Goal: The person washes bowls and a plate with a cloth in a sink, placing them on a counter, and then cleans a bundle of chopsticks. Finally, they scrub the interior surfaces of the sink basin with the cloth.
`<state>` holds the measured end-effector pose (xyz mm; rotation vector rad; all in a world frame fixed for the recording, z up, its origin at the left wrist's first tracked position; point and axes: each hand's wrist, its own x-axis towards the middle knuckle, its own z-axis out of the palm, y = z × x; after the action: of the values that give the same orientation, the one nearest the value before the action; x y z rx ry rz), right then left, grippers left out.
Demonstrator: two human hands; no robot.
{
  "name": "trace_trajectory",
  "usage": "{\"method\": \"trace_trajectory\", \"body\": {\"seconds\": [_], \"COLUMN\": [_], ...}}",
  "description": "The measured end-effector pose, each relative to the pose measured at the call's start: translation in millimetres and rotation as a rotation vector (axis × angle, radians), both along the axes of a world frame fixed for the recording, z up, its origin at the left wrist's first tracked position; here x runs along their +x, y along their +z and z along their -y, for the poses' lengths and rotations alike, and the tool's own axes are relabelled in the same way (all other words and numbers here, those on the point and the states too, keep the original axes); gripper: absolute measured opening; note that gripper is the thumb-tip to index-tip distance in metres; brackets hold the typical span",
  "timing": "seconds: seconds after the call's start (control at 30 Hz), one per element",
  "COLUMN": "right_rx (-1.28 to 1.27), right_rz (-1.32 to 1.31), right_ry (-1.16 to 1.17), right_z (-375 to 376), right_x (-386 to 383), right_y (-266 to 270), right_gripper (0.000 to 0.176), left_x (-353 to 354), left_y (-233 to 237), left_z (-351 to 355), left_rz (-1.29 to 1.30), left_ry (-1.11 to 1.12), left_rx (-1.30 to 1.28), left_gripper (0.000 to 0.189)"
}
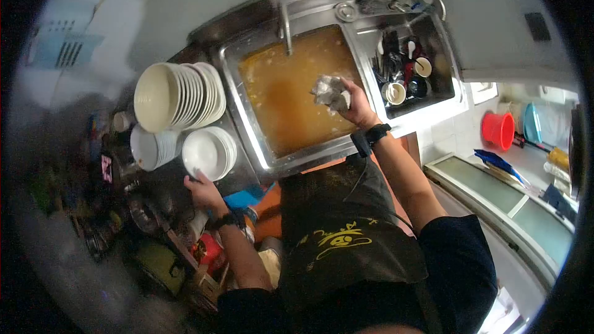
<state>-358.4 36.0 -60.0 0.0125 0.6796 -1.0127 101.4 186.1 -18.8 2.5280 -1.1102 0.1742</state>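
Observation:
My left hand (206, 194) is at the near rim of a stack of white bowls (205, 155), its fingers curled over the edge of the top bowl. My right hand (357, 106) is closed around a crumpled greyish-white cloth (332, 93) above the sink. Below it, the large sink basin (233, 96) holds cloudy brown water with bits of foam. What lies under the water is hidden.
A tall stack of cream plates (154, 98) and a stack of smaller white dishes (148, 148) stand left of the sink. A faucet (286, 29) reaches over the water. Cups (394, 93) and dark utensils fill the right basin. A red bucket (497, 131) stands far right.

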Motion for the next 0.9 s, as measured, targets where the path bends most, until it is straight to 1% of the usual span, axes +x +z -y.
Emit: {"method": "trace_trajectory", "body": {"seconds": [0.03,0.07,0.1,0.13,0.17,0.2,0.23,0.3,0.33,0.37,0.4,0.43,0.47,0.5,0.53,0.57,0.6,0.63,0.67,0.73,0.83,0.9], "right_rx": [-0.003,0.011,0.034,0.07,0.101,0.079,0.07,0.026,0.049,0.053,0.07,0.088,-0.025,-0.339,-0.619,-0.598,-0.578,-0.522,-0.508,-0.527,-0.588,-0.499], "right_rz": [-0.013,-0.031,-0.051,-0.099,-0.144,-0.213,-0.15,-0.098,-0.148,-0.213,-0.23,-0.245,-0.336,-0.614,-0.917,-0.898,-0.879,-0.864,-0.864,-0.88,-0.917,-0.865], "right_ry": [-0.005,-0.017,-0.02,-0.033,-0.045,0.011,-0.001,-0.005,-0.021,-0.032,-0.038,-0.044,-0.034,0.042,0.045,0.03,0.015,0.007,-0.006,-0.036,-0.007,0.008], "right_z": [0,0,-4,-6,-4,-6,-5,-8,-8,-13,-13,-17,-21,-26,-30,-32,-33,-35,-38,-42,-43,-41], "right_x": [1,-4,-10,-10,-9,-12,-14,-18,-18,-25,-30,-34,-39,-47,-54,-58,-62,-66,-69,-75,-81,-78], "right_y": [0,-17,-33,-24,-14,-14,-32,-34,-9,-32,-18,0,-4,0,4,6,8,15,14,6,-10,-11], "right_gripper": [0.045,0.043,0.04,0.038,0.035,0.034,0.036,0.037,0.036,0.035,0.035,0.035,0.036,0.036,0.036,0.036,0.036,0.035,0.035,0.035,0.034,0.033], "left_x": [-13,-23,-42,-66,-94,-122,-152,-193,-202,-206,-210,-213,-212,-216,-227,-228,-223,-225,-226,-233,-226,-222], "left_y": [3,-13,-24,-35,-48,-61,-74,-109,-141,-185,-227,-267,-305,-325,-280,-291,-313,-316,-319,-295,-271,-270], "left_z": [6,10,17,28,45,61,79,105,110,112,115,119,126,129,136,136,136,137,138,151,149,161], "left_rz": [-0.08,0.094,-0.036,-0.166,-0.311,-0.473,-0.647,-0.633,-0.509,-0.38,-0.251,-0.186,-0.114,-0.033,-0.085,0.0,0.087,0.175,0.148,0.101,0.103,0.178], "left_ry": [0.011,-0.161,-0.354,-0.541,-0.678,-0.796,-0.862,-1.031,-1.085,-1.136,-1.182,-1.248,-1.307,-1.359,-1.298,-1.341,-1.381,-1.419,-1.345,-1.199,-1.189,-1.239], "left_rx": [-0.011,-0.121,-0.063,-0.004,0.098,0.208,0.372,0.63,0.646,0.656,0.659,0.862,1.064,1.272,1.279,1.235,1.187,1.136,1.098,1.011,0.753,0.843], "left_gripper": [0.034,0.031,0.031,0.031,0.031,0.03,0.03,0.032,0.033,0.034,0.035,0.036,0.037,0.039,0.034,0.032,0.029,0.028,0.027,0.026,0.025,0.021]}}
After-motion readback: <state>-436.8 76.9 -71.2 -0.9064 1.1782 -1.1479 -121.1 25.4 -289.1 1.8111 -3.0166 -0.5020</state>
